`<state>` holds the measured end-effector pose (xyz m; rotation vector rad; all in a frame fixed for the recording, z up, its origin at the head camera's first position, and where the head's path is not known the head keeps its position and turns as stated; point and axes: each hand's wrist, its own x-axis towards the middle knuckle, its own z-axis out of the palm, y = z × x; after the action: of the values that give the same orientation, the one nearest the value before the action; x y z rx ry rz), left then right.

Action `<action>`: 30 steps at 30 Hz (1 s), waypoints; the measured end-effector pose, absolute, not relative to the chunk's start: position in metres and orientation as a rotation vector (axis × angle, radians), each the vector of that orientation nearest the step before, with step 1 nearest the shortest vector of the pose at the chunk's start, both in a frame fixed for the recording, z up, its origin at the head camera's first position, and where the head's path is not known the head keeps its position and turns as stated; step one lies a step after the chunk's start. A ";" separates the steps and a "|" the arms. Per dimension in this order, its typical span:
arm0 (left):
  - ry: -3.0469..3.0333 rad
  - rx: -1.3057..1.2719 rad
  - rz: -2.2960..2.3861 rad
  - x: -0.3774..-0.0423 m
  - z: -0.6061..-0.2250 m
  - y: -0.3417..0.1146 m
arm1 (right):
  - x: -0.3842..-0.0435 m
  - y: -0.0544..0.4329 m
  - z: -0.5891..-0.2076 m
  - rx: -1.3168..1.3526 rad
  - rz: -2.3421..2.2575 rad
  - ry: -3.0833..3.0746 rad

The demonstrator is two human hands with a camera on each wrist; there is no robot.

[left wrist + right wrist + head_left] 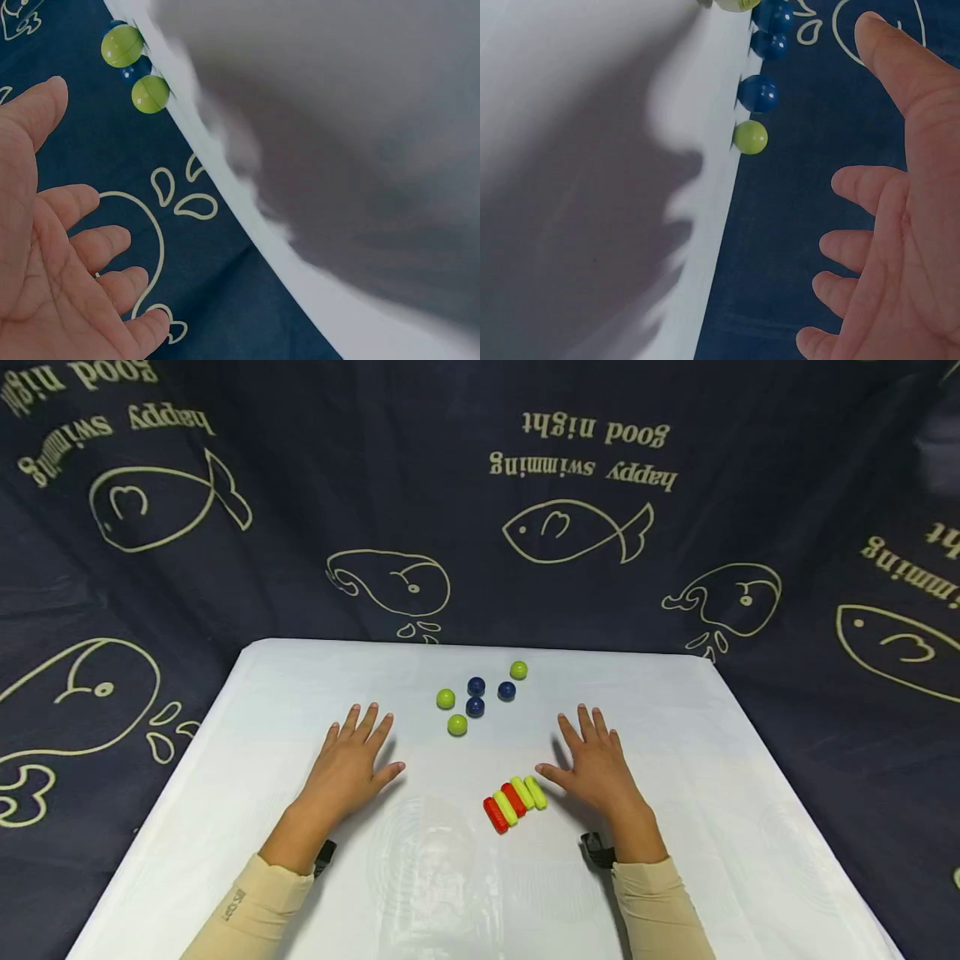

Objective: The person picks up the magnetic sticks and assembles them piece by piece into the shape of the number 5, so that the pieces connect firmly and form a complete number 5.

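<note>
Both hands are spread over the white table with nothing in them. My left hand point(347, 771) is on the left, its fingers straight and its thumb held out toward the middle. On the other side my right hand point(596, 768) has its fingers extended, the thumb tip close to a short row of red sticks point(495, 815) and yellow-green sticks point(536, 792) lying side by side. Farther back, between the hands, lie three green balls point(457, 724) and three dark blue balls point(476, 707). The right wrist view shows a green ball point(751, 138) beyond the open palm.
The white table point(420, 893) ends at a straight back edge. Behind it hangs a dark blue cloth point(465, 468) printed with fish, whales and lettering. A dark strap point(597, 850) shows at the right wrist, and another strap point(325, 857) at the left.
</note>
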<state>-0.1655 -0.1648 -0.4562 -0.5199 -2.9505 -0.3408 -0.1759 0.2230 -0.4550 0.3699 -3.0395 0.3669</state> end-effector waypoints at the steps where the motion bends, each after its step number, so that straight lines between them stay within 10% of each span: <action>1: -2.946 -0.522 -0.345 -0.165 -0.456 -0.164 | -0.176 0.223 -0.455 0.370 0.370 -3.037; 30: -2.808 -0.693 -1.082 -0.194 -0.456 -0.130 | -0.164 0.224 -0.462 0.530 0.991 -3.004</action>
<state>-0.1941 -0.1302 -0.4559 -0.6929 -2.8082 -1.0816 -0.1641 0.2241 -0.4616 0.5302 -3.0038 0.9905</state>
